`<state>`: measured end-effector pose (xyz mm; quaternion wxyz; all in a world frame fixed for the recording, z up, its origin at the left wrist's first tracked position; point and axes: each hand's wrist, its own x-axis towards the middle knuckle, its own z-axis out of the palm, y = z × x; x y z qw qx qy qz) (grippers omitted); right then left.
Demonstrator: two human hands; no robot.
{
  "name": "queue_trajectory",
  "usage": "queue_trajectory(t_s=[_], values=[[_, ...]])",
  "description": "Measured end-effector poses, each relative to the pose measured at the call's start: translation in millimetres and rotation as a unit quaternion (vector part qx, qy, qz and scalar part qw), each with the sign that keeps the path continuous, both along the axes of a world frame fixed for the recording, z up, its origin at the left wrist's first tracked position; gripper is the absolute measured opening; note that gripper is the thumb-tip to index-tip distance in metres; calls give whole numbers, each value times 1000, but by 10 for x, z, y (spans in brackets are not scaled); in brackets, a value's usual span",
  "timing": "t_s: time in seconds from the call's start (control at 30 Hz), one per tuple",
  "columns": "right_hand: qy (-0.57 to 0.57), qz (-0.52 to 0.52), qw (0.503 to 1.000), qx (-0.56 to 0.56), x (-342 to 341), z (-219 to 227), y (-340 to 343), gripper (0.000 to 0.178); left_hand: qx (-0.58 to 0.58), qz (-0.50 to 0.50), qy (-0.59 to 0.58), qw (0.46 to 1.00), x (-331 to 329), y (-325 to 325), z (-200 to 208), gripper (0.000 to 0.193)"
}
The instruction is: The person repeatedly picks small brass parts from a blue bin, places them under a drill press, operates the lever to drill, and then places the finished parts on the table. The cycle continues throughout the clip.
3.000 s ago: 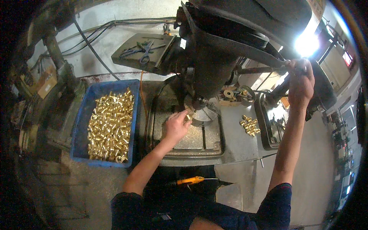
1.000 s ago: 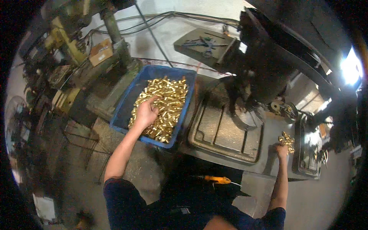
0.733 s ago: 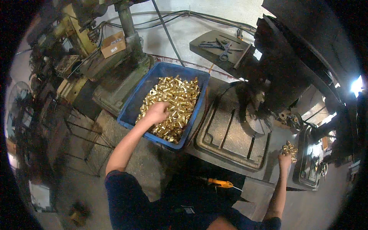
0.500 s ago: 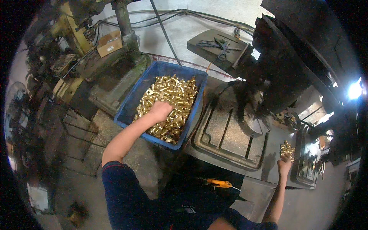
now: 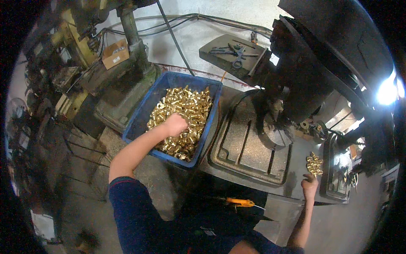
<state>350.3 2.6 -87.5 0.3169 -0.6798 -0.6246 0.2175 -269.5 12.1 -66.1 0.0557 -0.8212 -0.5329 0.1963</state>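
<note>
My left hand [image 5: 175, 124] is down among a heap of brass fittings [image 5: 186, 103] in a blue plastic bin [image 5: 146, 115]. Its fingers are curled downward, and whatever they grip is hidden beneath the hand. On the right, my right hand [image 5: 310, 184] is at the near end of a cluster of brass fittings [image 5: 314, 164] standing close together on the grey worktop [image 5: 296, 175]. That hand looks closed, with its fingertips close to the nearest fitting; I cannot make out whether something small is between them.
A machine's slotted metal base [image 5: 253, 154] lies between bin and cluster, with dark machinery above it. Behind are pliers [image 5: 237, 59] on a grey plate. A green drill stand [image 5: 137, 51] and cardboard box [image 5: 115, 54] are at left. An orange-handled air gun [image 5: 240, 202] hangs below the worktop edge.
My right hand has drawn back slightly toward me from the brass cluster, showing more of its near end. My left hand stays over the heap. The whole view has shifted a little.
</note>
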Motion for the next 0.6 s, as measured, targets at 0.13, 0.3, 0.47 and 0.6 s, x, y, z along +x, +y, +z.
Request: queue_trajectory(t_s=[0.13,0.3,0.47,0.6], values=[[59,6,998,-4,-98,137,-102,35,130,87,-142,977,-84,-232,96,16],[78,214,973,30,-910,556,-369,42,64,308,-658,684,494,-648,604,30],[215,512,830,-48,-1954,1039,-408,40,-209,203,-821,492,1507,-929,657,32],[311,590,733,-138,-1924,935,-330,34,-336,149,-802,472,1999,-936,457,27]])
